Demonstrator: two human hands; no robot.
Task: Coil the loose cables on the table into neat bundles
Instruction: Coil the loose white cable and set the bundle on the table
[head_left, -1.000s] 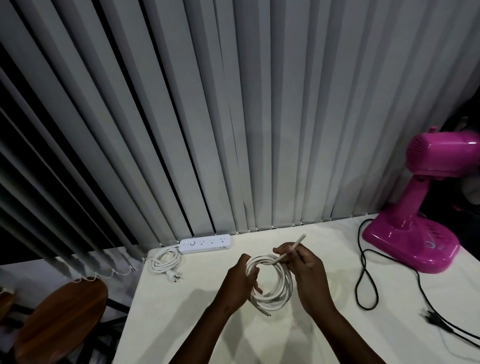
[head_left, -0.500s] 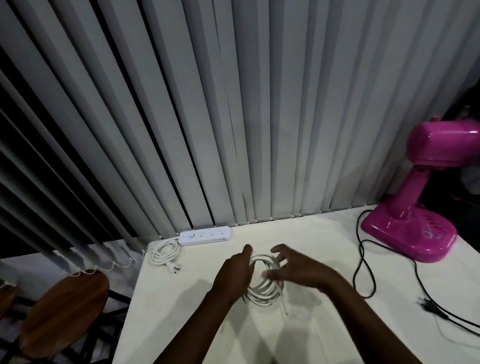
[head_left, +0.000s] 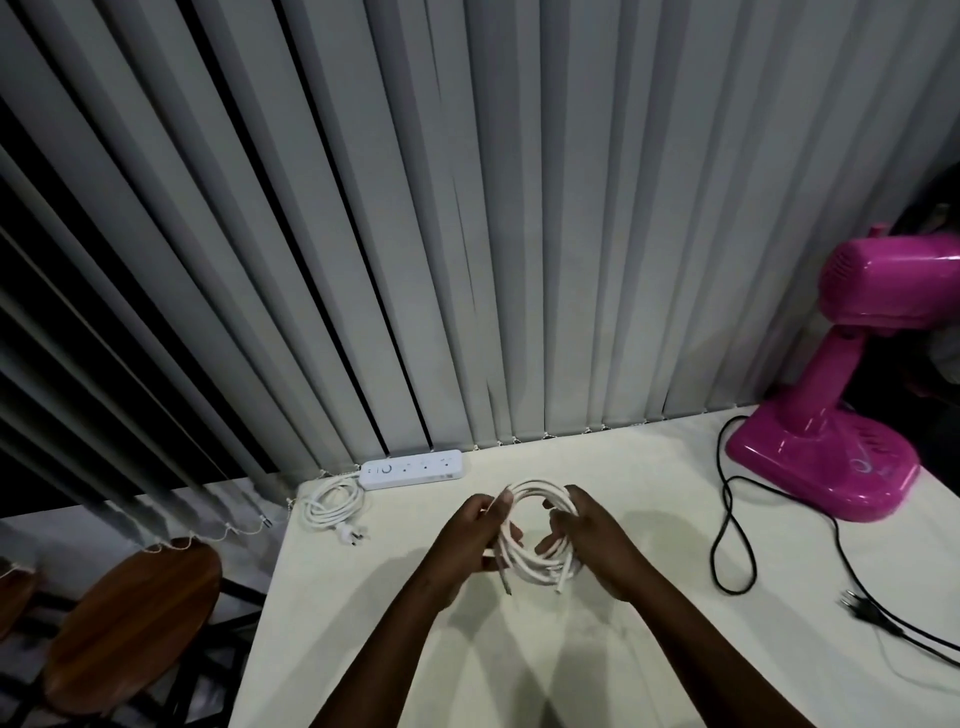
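In the lower middle of the frame, both hands held a white cable coil (head_left: 537, 540) just above the pale desk (head_left: 649, 649). The left hand (head_left: 475, 538) had its grip closed on the left side of the coil, with the thumb over the strands. The right hand (head_left: 584, 540) gripped the right side, its fingers curled around the loops. Two loose ends of the cable hung from the bottom of the coil. At the middle left of the frame, a white power strip (head_left: 413, 469) lay on the desk beside its own coiled white cord (head_left: 332, 501). At the right stood a pink fan (head_left: 852, 410), and its black cord (head_left: 727, 525) lay loose across the desk, ending in a plug (head_left: 860, 607) at the lower right.
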